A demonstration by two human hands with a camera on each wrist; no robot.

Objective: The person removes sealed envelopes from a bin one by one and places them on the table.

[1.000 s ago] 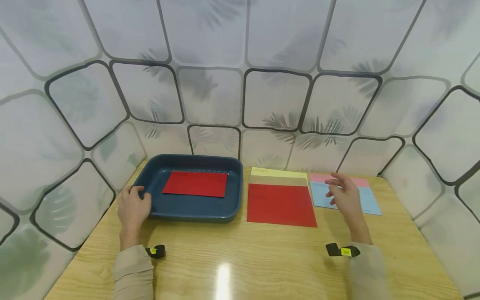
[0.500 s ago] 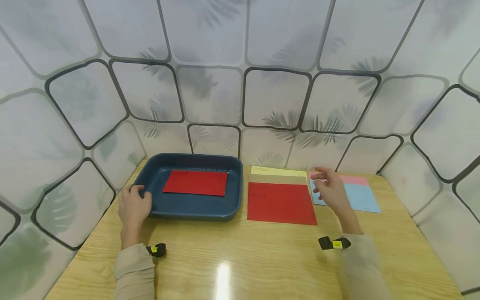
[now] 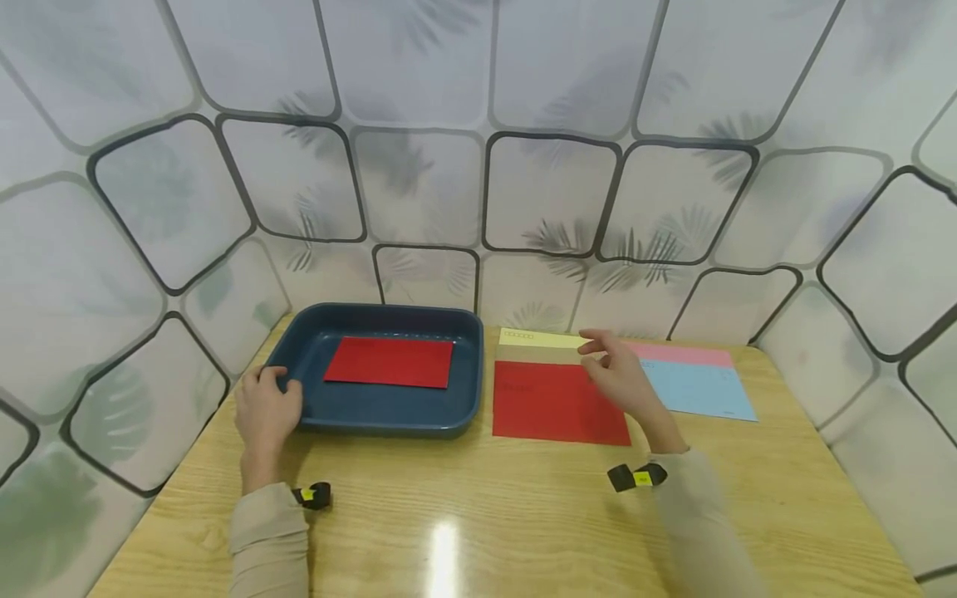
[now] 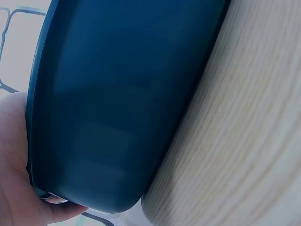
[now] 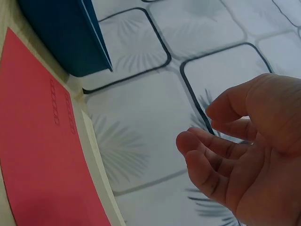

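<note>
My left hand (image 3: pixel 267 411) grips the near left corner of a dark blue tray (image 3: pixel 374 430), fingers over its rim; the left wrist view shows the tray's outer wall (image 4: pixel 108 117) close up. Inside the tray lies a red envelope (image 3: pixel 389 362). Over the right part of a larger red envelope (image 3: pixel 549 407), my right hand (image 3: pixel 620 378) hovers with loosely bent fingers, holding nothing. In the right wrist view, that hand (image 5: pixel 244 150) is apart from the envelope (image 5: pixel 42 136). Behind the large red one, a brown envelope (image 3: pixel 531 355) and a yellow envelope (image 3: pixel 553 337) show as strips.
To the right, a light blue envelope (image 3: pixel 703 390) overlaps a pink envelope (image 3: pixel 688 354). All stand on a wooden table (image 3: pixel 449 515). A patterned wall covering (image 3: pixel 553 191) rises behind the table and at both sides.
My right hand has moved left, from above the blue and pink envelopes to above the large red one. The left hand stays at the tray's corner.
</note>
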